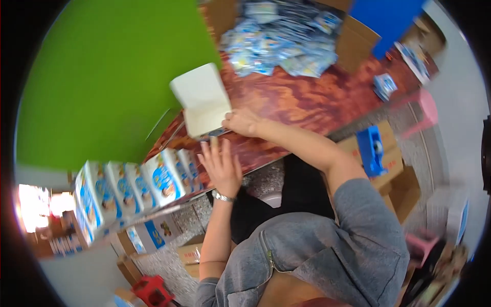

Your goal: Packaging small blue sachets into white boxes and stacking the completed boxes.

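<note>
Head view, tilted steeply over a reddish-brown wooden table: left hand raised flat at the near table edge, fingers spread apart and holding nothing, a metal wristwatch on the wrist. Right hand reaching across the body, fingers curled together and pressed against the lower corner of an open white carton, flap up, standing on the table just beyond the left hand; whether clamped on the carton or only touching it, cannot tell. Small blue-edged packet lying partly under the carton's base, between the two hands. Well behind, a loose heap of blue-and-white sachets spilling from a brown cardboard box at the far end of the table. Along the table's left edge, a row of upright blue-and-white printed boxes, set side by side and touching. Bright green wall beyond them. Grey sleeveless zipped top on the person filling the lower frame. On the speckled floor to the right, a blue tape dispenser resting on flattened cardboard, pink plastic stool nearby.
</note>
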Tool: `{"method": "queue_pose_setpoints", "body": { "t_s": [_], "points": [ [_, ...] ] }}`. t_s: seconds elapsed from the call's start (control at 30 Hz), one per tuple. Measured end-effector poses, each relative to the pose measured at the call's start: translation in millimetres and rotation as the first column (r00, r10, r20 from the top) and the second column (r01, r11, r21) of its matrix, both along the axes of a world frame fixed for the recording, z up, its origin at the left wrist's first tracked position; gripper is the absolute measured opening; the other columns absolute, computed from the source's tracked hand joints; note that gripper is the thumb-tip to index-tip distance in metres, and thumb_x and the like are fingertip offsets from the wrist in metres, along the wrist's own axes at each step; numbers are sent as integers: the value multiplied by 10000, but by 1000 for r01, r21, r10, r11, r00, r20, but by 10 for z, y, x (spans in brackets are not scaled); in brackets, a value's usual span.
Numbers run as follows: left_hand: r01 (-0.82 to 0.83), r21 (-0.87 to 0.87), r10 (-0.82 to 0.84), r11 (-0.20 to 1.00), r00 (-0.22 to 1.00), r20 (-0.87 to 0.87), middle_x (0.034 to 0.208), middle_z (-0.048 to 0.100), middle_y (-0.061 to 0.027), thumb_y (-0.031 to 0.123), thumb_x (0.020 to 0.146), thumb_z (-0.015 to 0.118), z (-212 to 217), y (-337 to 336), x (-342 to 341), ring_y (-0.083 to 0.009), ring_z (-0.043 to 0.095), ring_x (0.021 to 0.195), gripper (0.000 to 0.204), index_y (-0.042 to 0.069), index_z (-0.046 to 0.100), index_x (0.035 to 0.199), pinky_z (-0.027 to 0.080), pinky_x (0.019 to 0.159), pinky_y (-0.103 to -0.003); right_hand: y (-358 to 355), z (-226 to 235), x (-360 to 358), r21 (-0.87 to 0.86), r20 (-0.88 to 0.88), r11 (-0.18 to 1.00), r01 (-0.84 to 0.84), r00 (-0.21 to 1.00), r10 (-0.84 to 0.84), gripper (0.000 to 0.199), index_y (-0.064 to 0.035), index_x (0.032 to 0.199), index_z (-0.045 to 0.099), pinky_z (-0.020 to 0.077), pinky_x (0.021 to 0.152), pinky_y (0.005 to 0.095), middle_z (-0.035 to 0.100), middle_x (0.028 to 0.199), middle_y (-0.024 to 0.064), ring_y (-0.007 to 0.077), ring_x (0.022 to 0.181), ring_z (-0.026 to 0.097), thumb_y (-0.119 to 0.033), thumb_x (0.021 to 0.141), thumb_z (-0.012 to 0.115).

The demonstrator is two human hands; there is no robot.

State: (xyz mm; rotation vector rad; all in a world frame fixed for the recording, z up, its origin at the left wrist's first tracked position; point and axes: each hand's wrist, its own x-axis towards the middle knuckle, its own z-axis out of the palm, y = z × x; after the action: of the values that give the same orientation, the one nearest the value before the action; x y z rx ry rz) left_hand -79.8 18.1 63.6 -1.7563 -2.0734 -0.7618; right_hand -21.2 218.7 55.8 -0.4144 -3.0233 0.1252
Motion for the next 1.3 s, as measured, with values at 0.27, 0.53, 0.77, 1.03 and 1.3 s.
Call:
{"method": "queue_pose_setpoints", "body": {
  "t_s": [0.27, 0.53, 0.77, 1.03, 1.3],
  "points": [
    [21, -169, -76, 985, 942, -326, 1199, 643, -71, 157, 885, 647, -516, 652, -284, -312, 519, 1299, 502, 101, 562, 1377, 200, 1125, -712, 146, 317, 2563, 14, -450, 898, 439, 805, -387, 609, -223, 1370, 546, 558, 875, 430, 568, 1379, 101, 334, 1127, 631, -250, 783, 706],
    [13, -256, -91, 967, 951, -294, 909, 652, -26, 21, 844, 605, -485, 604, -362, -215, 636, 838, 480, 121, 621, 1314, 347, 1122, -546, -384, -434, 4779, -44, 225, 176, 983, 182, -957, 1036, -445, 1569, 194, 533, 906, 503, 606, 1205, 263, 416, 1105, 622, -428, 728, 801],
    [82, -229, -129, 970, 971, -202, 893, 659, -97, -39, 790, 584, -342, 539, -355, -275, 627, 772, 499, 59, 631, 1276, 522, 867, -432, -34, 150, 4501, -15, 201, 256, 967, 253, -946, 957, -443, 1561, 225, 569, 804, 502, 653, 1001, 229, 398, 886, 687, -431, 755, 740],
    [51, -253, -101, 966, 977, -188, 893, 660, -105, -47, 781, 589, -304, 460, -342, -286, 636, 788, 484, 59, 643, 1250, 530, 855, -437, 108, 683, 4310, 55, 189, 378, 924, 363, -913, 887, -434, 1549, 275, 570, 759, 508, 637, 951, 216, 418, 846, 682, -405, 784, 724],
    [70, -233, -105, 970, 984, -142, 876, 660, -101, -47, 791, 583, -321, 481, -298, -298, 632, 763, 455, 59, 658, 1227, 538, 847, -435, 653, 649, 4069, -77, 8, 351, 933, 353, -936, 844, -392, 1561, 278, 562, 784, 516, 632, 1070, 277, 434, 890, 669, -489, 825, 680]
  ]
}}
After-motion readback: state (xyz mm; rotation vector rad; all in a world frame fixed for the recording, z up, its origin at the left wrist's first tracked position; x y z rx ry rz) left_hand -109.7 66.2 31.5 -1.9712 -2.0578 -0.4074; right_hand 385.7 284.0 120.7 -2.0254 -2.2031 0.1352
